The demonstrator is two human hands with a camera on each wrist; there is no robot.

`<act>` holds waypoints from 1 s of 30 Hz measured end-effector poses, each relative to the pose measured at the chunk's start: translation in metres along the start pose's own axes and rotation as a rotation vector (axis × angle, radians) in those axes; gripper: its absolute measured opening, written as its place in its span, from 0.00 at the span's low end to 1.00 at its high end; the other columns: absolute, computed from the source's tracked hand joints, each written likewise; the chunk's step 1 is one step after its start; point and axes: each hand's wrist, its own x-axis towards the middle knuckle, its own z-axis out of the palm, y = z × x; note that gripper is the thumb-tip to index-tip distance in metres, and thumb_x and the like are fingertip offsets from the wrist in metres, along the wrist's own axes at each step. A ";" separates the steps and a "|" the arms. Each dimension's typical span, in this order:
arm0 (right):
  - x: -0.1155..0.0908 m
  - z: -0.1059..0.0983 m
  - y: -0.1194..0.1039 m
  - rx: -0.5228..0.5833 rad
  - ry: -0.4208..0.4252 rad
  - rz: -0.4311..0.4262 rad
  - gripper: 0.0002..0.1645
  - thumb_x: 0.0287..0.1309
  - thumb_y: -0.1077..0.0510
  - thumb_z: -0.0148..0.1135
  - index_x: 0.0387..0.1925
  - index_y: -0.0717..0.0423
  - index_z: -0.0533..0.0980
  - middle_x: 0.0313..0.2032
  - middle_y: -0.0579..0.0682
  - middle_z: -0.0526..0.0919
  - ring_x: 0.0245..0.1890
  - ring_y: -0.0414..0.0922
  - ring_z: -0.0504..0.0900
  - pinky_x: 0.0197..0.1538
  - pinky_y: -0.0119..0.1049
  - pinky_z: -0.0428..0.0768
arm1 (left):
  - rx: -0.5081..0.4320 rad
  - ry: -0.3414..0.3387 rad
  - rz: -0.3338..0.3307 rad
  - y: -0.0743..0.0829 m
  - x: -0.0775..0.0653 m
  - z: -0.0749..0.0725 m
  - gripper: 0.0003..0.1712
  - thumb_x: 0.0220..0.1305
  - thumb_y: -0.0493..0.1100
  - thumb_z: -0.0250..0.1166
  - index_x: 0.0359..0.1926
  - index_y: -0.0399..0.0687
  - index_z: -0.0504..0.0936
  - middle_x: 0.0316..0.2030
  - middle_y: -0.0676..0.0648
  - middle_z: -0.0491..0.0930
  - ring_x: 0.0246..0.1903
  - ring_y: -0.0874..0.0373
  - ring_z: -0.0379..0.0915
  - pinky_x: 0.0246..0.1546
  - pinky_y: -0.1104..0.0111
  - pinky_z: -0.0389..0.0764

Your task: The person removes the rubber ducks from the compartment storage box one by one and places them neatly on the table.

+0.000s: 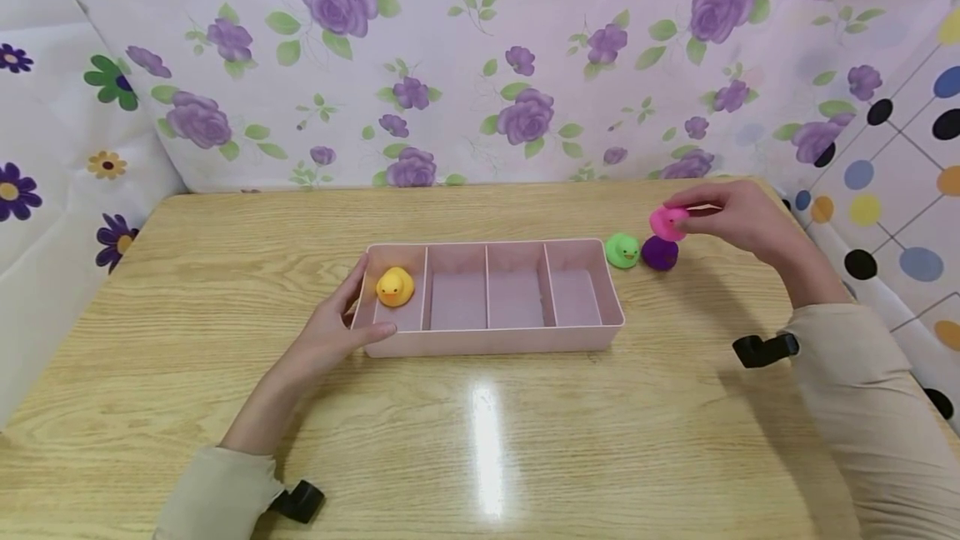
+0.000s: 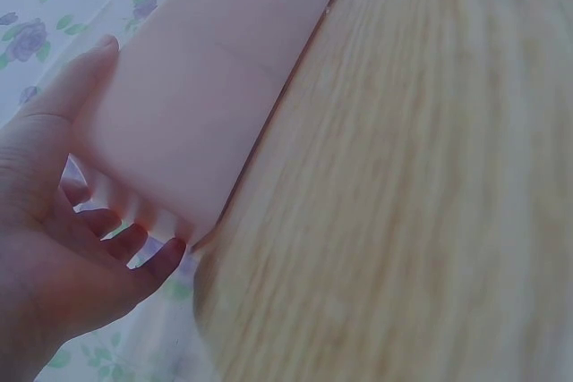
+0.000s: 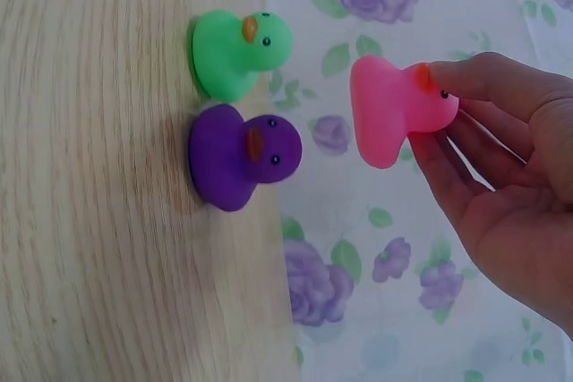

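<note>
A pink rubber duck [image 3: 380, 114] is pinched by its head between the thumb and fingers of my right hand [image 1: 738, 215], raised off the table. Below it a purple rubber duck [image 3: 224, 158] and a green rubber duck [image 3: 224, 55] sit side by side on the wood, just right of a pale pink divided box [image 1: 487, 342]. My left hand [image 1: 333, 311] holds the box's left end, thumb over the near wall and fingers around the end wall. Inside the leftmost compartment sits a yellow rubber duck [image 1: 395, 287]; the other compartments hold nothing.
The wooden table [image 1: 600, 440] ends at the back against a flowered cloth [image 1: 465, 65]. Another patterned cloth [image 1: 900, 190] with coloured dots hangs along the right side, close to the right forearm. A flower-printed cloth [image 1: 52, 107] covers the left side.
</note>
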 end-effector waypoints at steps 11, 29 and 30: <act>-0.001 -0.009 0.025 -0.012 0.001 0.089 0.31 0.60 0.46 0.66 0.59 0.60 0.76 0.55 0.59 0.77 0.49 0.46 0.73 0.45 0.31 0.74 | 0.005 0.002 0.002 0.000 0.000 0.000 0.55 0.61 0.40 0.68 0.77 0.62 0.40 0.75 0.48 0.40 0.72 0.46 0.40 0.66 0.47 0.53; -0.010 -0.006 0.067 -0.018 -0.035 0.126 0.33 0.60 0.45 0.66 0.59 0.62 0.76 0.57 0.65 0.75 0.59 0.59 0.69 0.55 0.54 0.70 | 0.009 0.009 0.000 -0.001 0.000 0.000 0.56 0.60 0.42 0.70 0.77 0.61 0.40 0.75 0.46 0.41 0.72 0.45 0.41 0.66 0.48 0.54; -0.010 -0.005 0.069 -0.020 -0.037 0.129 0.32 0.59 0.45 0.66 0.59 0.61 0.76 0.57 0.64 0.76 0.59 0.59 0.69 0.54 0.52 0.70 | 0.007 0.008 0.000 -0.001 0.000 0.000 0.56 0.60 0.42 0.70 0.77 0.61 0.40 0.75 0.46 0.41 0.71 0.45 0.42 0.66 0.48 0.54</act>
